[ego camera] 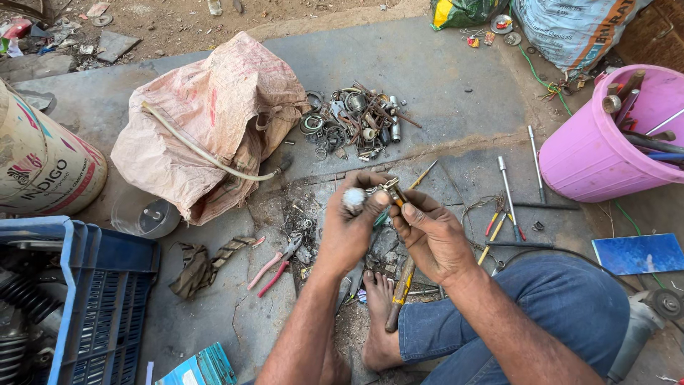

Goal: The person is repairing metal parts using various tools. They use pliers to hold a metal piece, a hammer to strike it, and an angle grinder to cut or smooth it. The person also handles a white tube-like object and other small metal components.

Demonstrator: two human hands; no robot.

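Observation:
My left hand (349, 224) is closed on a small grey, dusty rounded part (354, 199) held up at chest height. My right hand (427, 235) pinches a small metal piece (390, 190) right beside it, fingertips of both hands nearly touching. Below the hands, a yellow-handled tool (402, 285) lies on the ground next to my bare foot (381, 314). Red-handled pliers (276, 264) lie to the left of my left forearm.
A heap of metal rings and scrap parts (353, 125) lies ahead. Crumpled sack with a hose (206, 117) at left, blue crate (92, 299) at near left, pink bucket of tools (605, 142) at right. Screwdrivers and rods (507, 192) lie right of my hands.

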